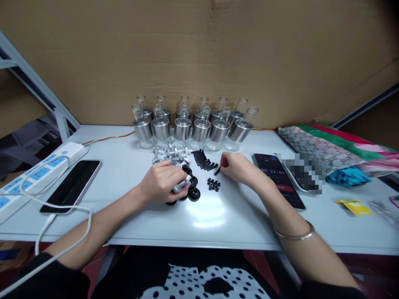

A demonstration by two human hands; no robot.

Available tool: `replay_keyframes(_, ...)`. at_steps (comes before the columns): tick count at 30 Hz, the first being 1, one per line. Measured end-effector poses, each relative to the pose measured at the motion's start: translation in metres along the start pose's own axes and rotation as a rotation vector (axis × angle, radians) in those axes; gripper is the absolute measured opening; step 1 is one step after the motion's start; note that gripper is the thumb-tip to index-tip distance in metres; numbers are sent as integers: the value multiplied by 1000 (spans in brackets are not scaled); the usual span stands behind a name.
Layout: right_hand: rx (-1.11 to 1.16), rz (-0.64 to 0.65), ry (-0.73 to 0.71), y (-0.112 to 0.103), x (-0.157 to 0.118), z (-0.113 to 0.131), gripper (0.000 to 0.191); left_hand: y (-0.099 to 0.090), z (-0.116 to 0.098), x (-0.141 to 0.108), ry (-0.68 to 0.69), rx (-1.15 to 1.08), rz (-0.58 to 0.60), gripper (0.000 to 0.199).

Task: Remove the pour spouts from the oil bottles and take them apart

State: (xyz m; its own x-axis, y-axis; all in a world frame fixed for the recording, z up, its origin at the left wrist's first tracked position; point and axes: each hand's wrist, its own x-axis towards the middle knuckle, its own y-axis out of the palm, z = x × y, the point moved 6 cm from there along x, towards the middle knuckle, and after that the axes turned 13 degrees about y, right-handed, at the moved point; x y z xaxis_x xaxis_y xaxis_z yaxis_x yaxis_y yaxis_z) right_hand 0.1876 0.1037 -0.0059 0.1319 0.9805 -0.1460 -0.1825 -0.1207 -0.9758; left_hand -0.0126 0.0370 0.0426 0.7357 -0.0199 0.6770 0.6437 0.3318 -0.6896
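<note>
Head view: my left hand (162, 181) grips a silver fitting (181, 185) over black discs (193, 193); my right hand (237, 167) pinches a black stick (217, 170). Beyond them, twelve-odd finished bottles (182, 127) stand; loose parts remain on the tabletop (205, 216).

The bottles (190, 124) stand in two rows behind both hands. The caps (190, 192) lie under the left hand (162, 182). The rods (204, 160) lie left of the right hand (238, 167), and a phone (277, 178) lies to its right. Another phone (73, 185) and a power strip (34, 174) lie left of the left hand.
</note>
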Motion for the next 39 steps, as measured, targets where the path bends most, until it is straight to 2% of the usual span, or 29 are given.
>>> replay_keyframes(4, 19, 2, -4, 4, 3, -1, 12, 0, 0, 1, 4, 1, 0, 14)
replay_keyframes(9, 57, 18, -37, 9, 3, 1, 39, 0, 0, 1, 9, -7, -1, 14)
replay_keyframes(11, 66, 22, -45, 10, 3, 2, 43, 1, -1, 1, 9, -15, -6, 15)
replay_keyframes(20, 80, 4, -97, 8, -2, 8, 40, -1, -1, 2, 13, -9, -11, 13)
replay_keyframes(26, 57, -118, -152, -4, -9, 14, 31, -2, 0, 2, 16, 9, -14, 21)
replay_keyframes(29, 153, -184, -296, -13, -18, 27, 21, -2, 1, 2, 15, 21, -1, 26)
replay_keyframes(34, 369, -301, -705, -28, -52, 57, 19, -1, 1, 3, 4, 11, 24, 25)
replay_keyframes(39, 400, -396, -922, -29, -80, 74, 23, 0, -1, 3, 31, -18, 30, 26)
